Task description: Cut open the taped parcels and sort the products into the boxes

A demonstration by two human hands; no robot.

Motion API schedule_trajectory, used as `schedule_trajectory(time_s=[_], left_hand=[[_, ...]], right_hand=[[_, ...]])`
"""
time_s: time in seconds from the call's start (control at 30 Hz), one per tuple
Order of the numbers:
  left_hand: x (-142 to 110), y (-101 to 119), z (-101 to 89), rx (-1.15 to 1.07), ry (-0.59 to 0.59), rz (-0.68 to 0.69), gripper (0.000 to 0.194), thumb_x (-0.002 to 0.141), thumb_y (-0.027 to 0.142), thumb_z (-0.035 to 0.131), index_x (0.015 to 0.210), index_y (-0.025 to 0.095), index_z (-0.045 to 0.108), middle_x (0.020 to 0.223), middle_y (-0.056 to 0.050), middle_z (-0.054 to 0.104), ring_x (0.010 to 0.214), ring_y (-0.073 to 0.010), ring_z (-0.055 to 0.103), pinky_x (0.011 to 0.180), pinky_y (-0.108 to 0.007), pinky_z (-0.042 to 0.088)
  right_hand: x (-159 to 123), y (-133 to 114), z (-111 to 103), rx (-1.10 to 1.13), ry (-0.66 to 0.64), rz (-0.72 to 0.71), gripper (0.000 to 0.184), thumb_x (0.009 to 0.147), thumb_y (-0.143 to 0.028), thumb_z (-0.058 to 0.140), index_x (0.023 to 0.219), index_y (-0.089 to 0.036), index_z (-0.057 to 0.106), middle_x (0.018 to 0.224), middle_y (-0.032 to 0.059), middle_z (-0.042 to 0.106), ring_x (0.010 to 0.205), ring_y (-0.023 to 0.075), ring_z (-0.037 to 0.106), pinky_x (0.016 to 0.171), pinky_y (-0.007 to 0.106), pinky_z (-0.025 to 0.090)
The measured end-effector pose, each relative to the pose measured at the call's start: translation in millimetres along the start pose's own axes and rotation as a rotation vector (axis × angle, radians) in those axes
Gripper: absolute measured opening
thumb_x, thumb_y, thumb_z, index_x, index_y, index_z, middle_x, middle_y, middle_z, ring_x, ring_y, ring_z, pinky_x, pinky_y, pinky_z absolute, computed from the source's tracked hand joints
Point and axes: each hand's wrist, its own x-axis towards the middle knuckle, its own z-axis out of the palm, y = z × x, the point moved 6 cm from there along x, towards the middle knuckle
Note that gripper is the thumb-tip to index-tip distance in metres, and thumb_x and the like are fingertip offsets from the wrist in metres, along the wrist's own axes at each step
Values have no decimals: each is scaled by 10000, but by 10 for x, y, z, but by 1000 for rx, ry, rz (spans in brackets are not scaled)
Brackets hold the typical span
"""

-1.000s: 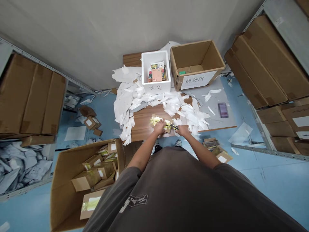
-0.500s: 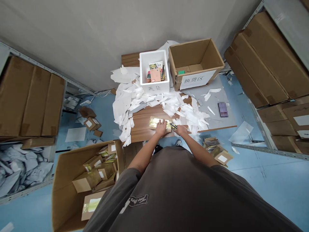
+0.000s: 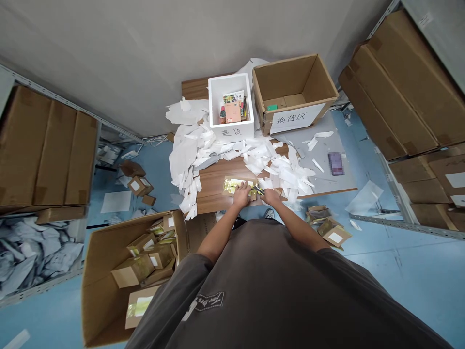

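Note:
A small cardboard box with shiny yellowish tape and a white label lies on the wooden table near its front edge. My left hand rests over its top and grips it, fingers bent on the taped face. In my right hand is a black-and-yellow utility knife, its front end at the right end of the box. The exact contact of the blade is too small to make out. Torn white paper scraps lie just beyond both hands.
Behind stand a white foam box holding books and an open cardboard carton with a paper sign. A large carton of small parcels sits at the lower left. Shelves with brown boxes flank both sides. Opened boxes lie on the floor.
The knife and my right hand have shifted slightly, with the knife now angled more over the box's right end. My left hand stays on the box. The view has tilted a little.

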Motion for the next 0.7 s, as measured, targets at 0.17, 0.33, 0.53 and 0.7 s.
schedule_trajectory(time_s=[0.17, 0.33, 0.53, 0.7], left_hand=[[-61, -9, 32, -59, 39, 20, 685, 824, 244, 852, 1467, 216, 616, 1716, -181, 493, 1658, -369, 359, 1351, -584, 269], [-95, -9, 57, -61, 57, 12, 718, 866, 246, 811, 1537, 190, 563, 1673, -184, 549, 1656, -350, 368, 1363, -570, 246], [-166, -18, 59, -63, 124, 39, 516, 968, 222, 714, 1472, 223, 605, 1644, -166, 587, 1645, -310, 401, 1387, -579, 197], [-32, -97, -8, -71, 89, 31, 568, 855, 303, 906, 1343, 190, 638, 1772, -206, 390, 1702, -350, 251, 1371, -555, 265]], right_hand=[[12, -14, -14, 4, -1, 0, 375, 1008, -447, 725, 1259, -178, 798, 1199, 173, 821, 1164, 285, 774, 884, 276, 536], [40, -32, -6, 22, -11, 17, 405, 985, -448, 749, 1274, -169, 798, 1147, 183, 830, 1148, 304, 783, 873, 286, 554], [69, 15, -51, 58, -53, 27, 356, 1012, -401, 696, 1220, -133, 805, 1007, 163, 841, 938, 260, 822, 806, 273, 556], [62, 39, -102, 1, -46, -21, 339, 1016, -408, 701, 1221, -155, 795, 1159, 167, 830, 1056, 276, 801, 828, 273, 545]])
